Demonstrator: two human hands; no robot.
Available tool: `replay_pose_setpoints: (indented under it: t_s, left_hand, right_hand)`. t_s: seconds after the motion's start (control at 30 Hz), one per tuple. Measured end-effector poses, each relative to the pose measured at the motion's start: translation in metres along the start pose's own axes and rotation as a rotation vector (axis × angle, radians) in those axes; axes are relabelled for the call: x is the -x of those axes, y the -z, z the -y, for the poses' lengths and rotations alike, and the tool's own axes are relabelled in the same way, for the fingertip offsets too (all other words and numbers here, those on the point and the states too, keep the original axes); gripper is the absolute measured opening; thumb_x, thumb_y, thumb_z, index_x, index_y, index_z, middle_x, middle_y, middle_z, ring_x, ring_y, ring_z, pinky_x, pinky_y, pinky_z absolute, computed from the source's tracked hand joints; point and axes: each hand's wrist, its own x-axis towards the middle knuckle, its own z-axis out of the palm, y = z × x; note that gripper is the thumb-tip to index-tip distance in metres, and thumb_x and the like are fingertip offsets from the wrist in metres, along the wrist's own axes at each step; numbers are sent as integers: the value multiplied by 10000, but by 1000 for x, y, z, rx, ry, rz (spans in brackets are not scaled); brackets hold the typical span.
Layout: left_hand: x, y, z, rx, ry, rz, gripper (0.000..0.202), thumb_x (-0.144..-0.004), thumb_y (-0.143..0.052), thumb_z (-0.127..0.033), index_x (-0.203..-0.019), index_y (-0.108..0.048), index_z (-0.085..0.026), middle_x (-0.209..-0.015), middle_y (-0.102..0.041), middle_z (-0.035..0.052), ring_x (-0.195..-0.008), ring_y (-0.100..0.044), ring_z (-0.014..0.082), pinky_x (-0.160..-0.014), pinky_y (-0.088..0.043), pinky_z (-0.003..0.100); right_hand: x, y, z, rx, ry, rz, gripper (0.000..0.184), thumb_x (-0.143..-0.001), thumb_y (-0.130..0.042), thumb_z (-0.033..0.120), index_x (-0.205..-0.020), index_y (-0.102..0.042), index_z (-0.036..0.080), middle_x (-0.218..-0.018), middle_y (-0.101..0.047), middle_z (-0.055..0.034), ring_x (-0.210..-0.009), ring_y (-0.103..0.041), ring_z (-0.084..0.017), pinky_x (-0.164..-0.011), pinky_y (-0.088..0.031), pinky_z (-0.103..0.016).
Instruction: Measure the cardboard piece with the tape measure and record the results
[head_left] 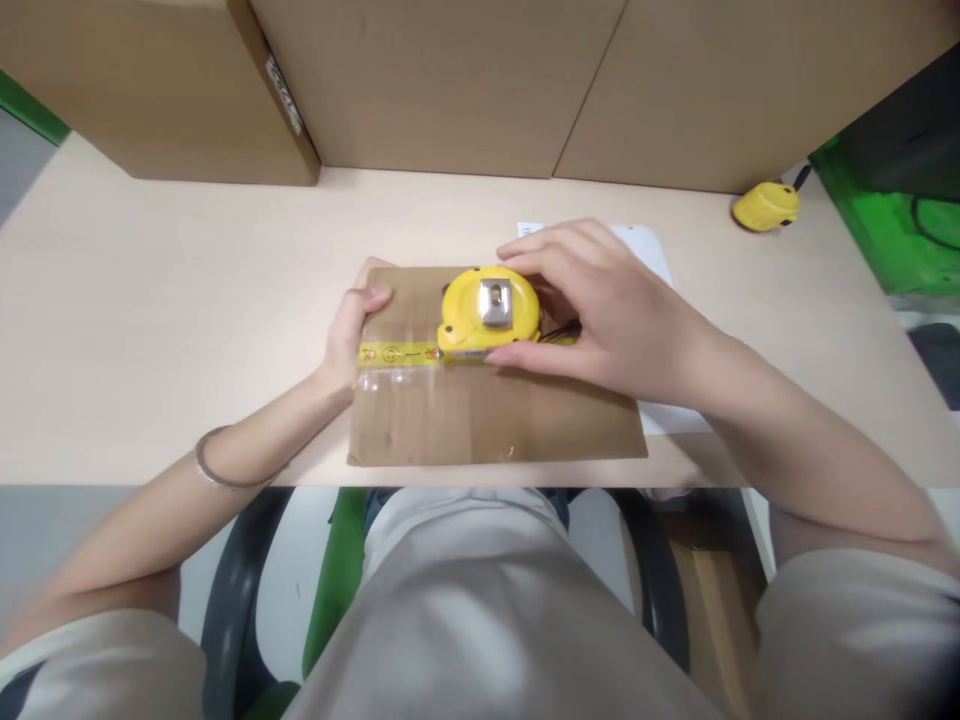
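Our left hand (pixel 351 325) grasps the left edge of a cardboard box (pixel 495 415), its thumb laid over the top face and the other fingers mostly hidden behind the edge. Our right hand (pixel 619 315) is closed around a yellow tape measure (pixel 466 308), thumb along the near side and fingers over the far side. We see the tape measure on top of the box, to the right of the left hand, with its metal clip (pixel 495 302) facing up and a dark strap (pixel 562 331) leading in under the right palm.

Just right of the left hand, a yellow strip (pixel 401 355) with red markings runs across the box to the tape measure. Partly beneath our right hand and forearm, a white sheet of paper (pixel 651 252) lies on the desk (pixel 187 300). Beyond the right hand, farther right, we have a second yellow tape measure (pixel 765 207), near the large cardboard boxes (pixel 442 90) that stand beyond both hands. Below our left hand, a bracelet (pixel 206 465) circles the forearm.
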Motion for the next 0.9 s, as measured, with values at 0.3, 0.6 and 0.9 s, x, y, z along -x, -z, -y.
replay_pose_setpoints:
  t_s: [0.3, 0.6, 0.9]
  left_hand:
    - [-7, 12, 0, -194, -57, 25, 288, -787, -732, -362, -1062, -687, -287, -1008, -676, 28, -1002, -648, 251, -908, -499, 375]
    - [7, 18, -5, -160, -152, 176, 523, -989, -468, -630, -850, -771, -227, -1256, -731, 67, -1414, -557, 335, -1218, -410, 477]
    - [-12, 30, 5, -26, -207, 224, 370, -1000, -479, -498, -955, -653, -174, -830, -746, 63, -831, -741, 244, -763, -628, 405]
  right_hand:
    - [6, -1, 7, -323, -28, 55, 688, -838, -803, 331, -1452, -490, 309, -1439, -615, -43, -1392, -593, -313, -1137, -540, -452]
    - [-18, 1, 28, -330, -66, -122, 509, -861, -724, 350, -1291, -458, 293, -1332, -608, -33, -1136, -679, -207, -915, -572, -313]
    - [-57, -26, 49, -397, 120, 279, 585, -897, -593, 205, -1455, -416, 224, -1191, -688, 2, -831, -645, -113, -694, -427, -236]
